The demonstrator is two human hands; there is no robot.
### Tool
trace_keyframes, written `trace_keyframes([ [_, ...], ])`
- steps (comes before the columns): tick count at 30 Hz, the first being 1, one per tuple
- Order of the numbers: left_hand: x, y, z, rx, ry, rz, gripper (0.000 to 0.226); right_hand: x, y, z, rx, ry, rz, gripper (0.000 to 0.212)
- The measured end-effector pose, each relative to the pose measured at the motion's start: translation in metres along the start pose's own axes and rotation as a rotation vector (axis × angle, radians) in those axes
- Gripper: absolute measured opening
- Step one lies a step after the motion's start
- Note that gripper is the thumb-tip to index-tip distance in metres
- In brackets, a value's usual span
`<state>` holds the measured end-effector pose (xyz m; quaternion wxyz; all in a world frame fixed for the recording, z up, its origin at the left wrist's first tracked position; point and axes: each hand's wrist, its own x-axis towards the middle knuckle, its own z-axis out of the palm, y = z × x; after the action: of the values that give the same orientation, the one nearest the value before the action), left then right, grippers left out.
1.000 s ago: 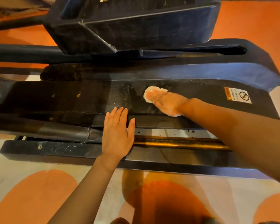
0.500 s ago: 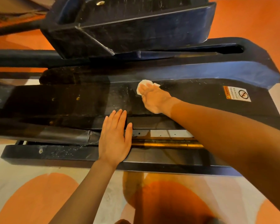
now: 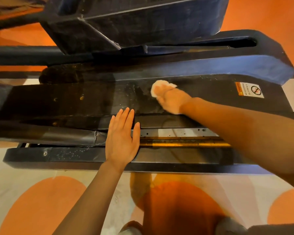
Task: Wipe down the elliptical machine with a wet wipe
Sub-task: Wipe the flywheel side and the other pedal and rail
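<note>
Head view. One elliptical machine fills the upper half, its black base cover running left to right over an orange-and-cream floor. My right hand lies flat on the cover's far middle, fingers extended and pressed together on the one wet wipe; the white wipe shows beyond my fingertips, near the cover's far edge. My left hand rests palm down on the near edge of the base, four fingers straight and close together, thumb apart, holding nothing. One warning sticker sits near the cover's right end. One brass-coloured rail runs along the near side, just right of my left hand.
</note>
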<state>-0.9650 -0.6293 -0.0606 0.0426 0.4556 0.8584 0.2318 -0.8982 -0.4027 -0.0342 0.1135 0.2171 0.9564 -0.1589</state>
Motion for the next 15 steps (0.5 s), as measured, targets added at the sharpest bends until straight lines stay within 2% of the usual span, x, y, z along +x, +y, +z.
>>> trace_keyframes([
  [3, 0.001, 0.000, -0.003, -0.038, 0.004, -0.014, 0.053, 0.008, -0.024, 0.004, -0.019, 0.046, -0.057, 0.040],
  [6, 0.001, -0.002, -0.003, -0.046, 0.018, -0.014, 0.051, -0.001, -0.003, 0.001, -0.083, 0.084, -0.054, 0.039],
  [11, 0.002, -0.002, -0.002, -0.024, 0.040, -0.015, 0.050, -0.031, 0.040, -0.008, 0.052, 0.137, -0.025, 0.035],
  [15, -0.002, 0.003, -0.003, -0.002, 0.022, 0.005, 0.051, -0.072, 0.048, -0.010, 0.147, 0.228, -0.113, 0.034],
])
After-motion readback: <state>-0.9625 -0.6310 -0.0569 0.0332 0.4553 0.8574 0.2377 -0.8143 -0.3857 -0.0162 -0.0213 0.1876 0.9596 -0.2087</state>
